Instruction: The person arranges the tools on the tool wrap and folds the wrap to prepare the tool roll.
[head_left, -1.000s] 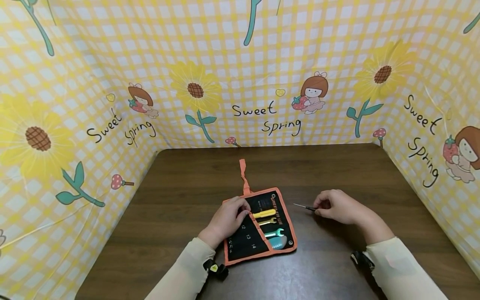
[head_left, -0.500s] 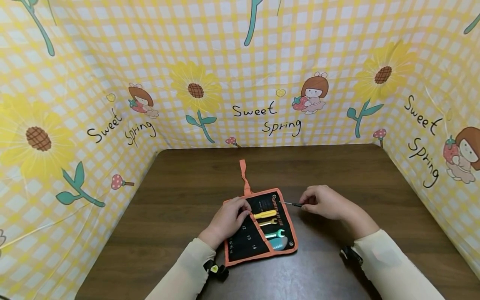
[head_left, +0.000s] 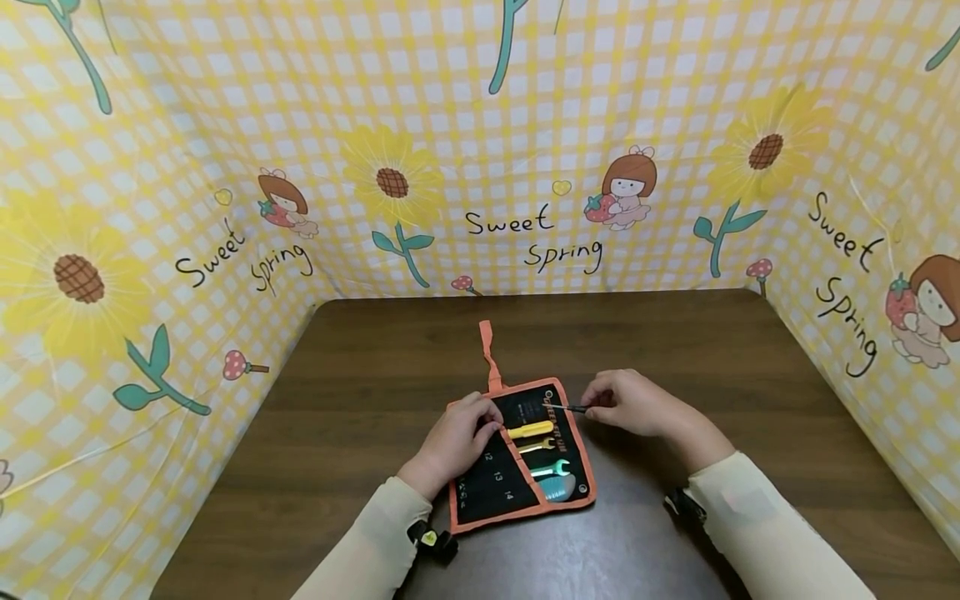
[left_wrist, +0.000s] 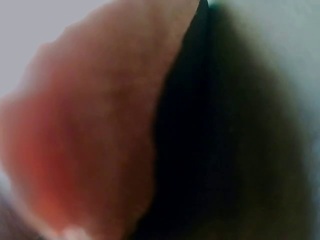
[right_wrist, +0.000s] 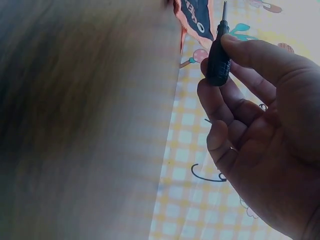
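Note:
A black tool pouch (head_left: 480,504) with orange edging lies unrolled on the table. My left hand (head_left: 452,437) pinches its pocket edge at the upper left; the left wrist view is mostly blurred skin and dark cloth. A yellow-handled tool (head_left: 530,429), a small gold wrench (head_left: 537,445), a green wrench (head_left: 551,468) and a light blue tool end (head_left: 558,487) stick out of the pockets. Between thumb and fingers, my right hand (head_left: 633,406) holds a small screwdriver (right_wrist: 219,62) by its black handle. Its thin metal shaft points left over the pouch's upper right part.
An orange strap (head_left: 487,346) extends from the pouch's far edge across the brown wooden table (head_left: 390,350). Yellow checked cloth (head_left: 517,150) with printed flowers and figures walls in the back and both sides.
My right hand has moved left with the screwdriver, bringing its tip from beside the pouch to over it. My left hand and the pouch stay nearly still.

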